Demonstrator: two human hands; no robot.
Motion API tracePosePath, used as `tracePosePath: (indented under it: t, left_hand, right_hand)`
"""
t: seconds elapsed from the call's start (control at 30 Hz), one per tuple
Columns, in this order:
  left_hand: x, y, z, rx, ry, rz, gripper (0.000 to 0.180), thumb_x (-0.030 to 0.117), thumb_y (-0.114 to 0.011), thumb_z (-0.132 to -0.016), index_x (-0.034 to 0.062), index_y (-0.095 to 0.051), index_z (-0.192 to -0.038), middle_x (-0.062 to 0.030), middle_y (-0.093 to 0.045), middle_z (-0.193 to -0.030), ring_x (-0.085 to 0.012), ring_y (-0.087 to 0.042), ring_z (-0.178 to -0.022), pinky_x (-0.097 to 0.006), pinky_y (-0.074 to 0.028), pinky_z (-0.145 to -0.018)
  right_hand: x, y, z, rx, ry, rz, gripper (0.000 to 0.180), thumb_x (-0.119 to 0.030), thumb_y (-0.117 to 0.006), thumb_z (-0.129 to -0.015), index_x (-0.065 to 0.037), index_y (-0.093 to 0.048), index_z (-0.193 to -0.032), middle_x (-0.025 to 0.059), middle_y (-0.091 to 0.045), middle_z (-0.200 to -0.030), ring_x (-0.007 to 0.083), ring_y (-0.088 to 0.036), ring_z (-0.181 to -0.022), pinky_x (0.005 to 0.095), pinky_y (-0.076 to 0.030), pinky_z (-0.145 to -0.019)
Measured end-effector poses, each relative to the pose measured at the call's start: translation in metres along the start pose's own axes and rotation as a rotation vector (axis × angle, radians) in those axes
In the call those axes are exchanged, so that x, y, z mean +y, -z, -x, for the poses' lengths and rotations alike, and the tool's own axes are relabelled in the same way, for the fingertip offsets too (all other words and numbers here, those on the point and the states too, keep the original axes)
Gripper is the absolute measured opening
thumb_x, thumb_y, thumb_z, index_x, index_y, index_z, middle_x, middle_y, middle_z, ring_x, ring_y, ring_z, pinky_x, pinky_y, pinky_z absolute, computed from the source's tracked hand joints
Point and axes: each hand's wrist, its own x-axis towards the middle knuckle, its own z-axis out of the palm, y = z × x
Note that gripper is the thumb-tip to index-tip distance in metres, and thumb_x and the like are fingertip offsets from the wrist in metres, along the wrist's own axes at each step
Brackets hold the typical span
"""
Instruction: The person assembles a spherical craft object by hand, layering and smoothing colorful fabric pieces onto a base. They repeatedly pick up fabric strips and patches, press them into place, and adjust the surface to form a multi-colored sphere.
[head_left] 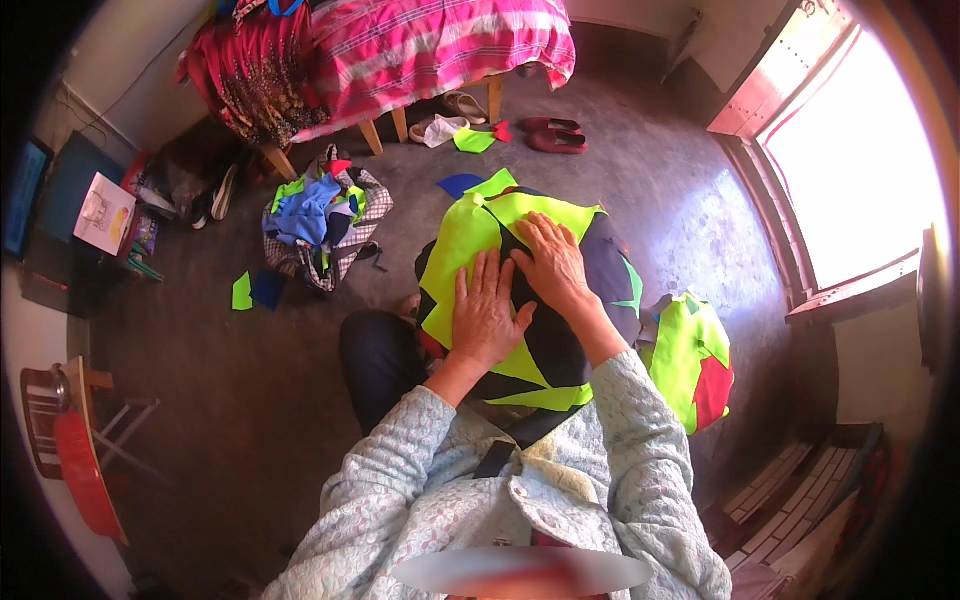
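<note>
A heap of neon yellow-green and black fabric pieces point(458, 263) lies in front of me at lap height, with pieces overlapping at angles. My left hand point(487, 312) rests flat on it, its fingers stretched out over the yellow-green and black cloth. Farther up and slightly right, my right hand point(553, 262) also lies flat, fingertips on a yellow-green piece near the far edge. Neither hand grips anything. What lies under the top layer is hidden. A blue scrap point(460, 185) sticks out at the far left corner.
A checked bag point(283, 262) full of coloured scraps stands on the floor at left. Another yellow-green and red fabric bundle point(690, 365) sits at right. Red shoes point(556, 140) and a bed with a pink plaid cover point(440, 50) are beyond. An open doorway point(860, 160) is at far right.
</note>
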Motion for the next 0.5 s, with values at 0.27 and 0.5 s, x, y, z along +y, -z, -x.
tracePosePath:
  t: [0.27, 0.5]
  left_hand:
    - [0.004, 0.005, -0.001, -0.028, 0.016, 0.014, 0.067, 0.046, -0.054, -0.088, 0.0012, -0.043, -0.136, -0.0209, -0.037, -0.145, -0.0346, -0.031, -0.138, -0.053, -0.018, -0.113]
    - [0.003, 0.004, -0.001, -0.012, 0.006, 0.007, 0.067, 0.043, -0.059, -0.086, 0.0011, -0.042, -0.137, -0.0202, -0.037, -0.145, -0.035, -0.032, -0.137, -0.052, -0.021, -0.112]
  right_hand:
    - [-0.008, 0.022, 0.009, 0.006, -0.094, -0.044, 0.033, -0.027, -0.07, -0.078, -0.006, -0.066, -0.104, 0.0124, -0.06, -0.119, 0.0289, -0.054, -0.114, 0.0407, -0.04, -0.094]
    - [-0.008, 0.014, 0.028, 0.029, -0.052, -0.014, 0.047, -0.026, -0.058, -0.09, -0.006, -0.052, -0.132, 0.0159, -0.041, -0.145, 0.0301, -0.036, -0.136, 0.0461, -0.026, -0.111]
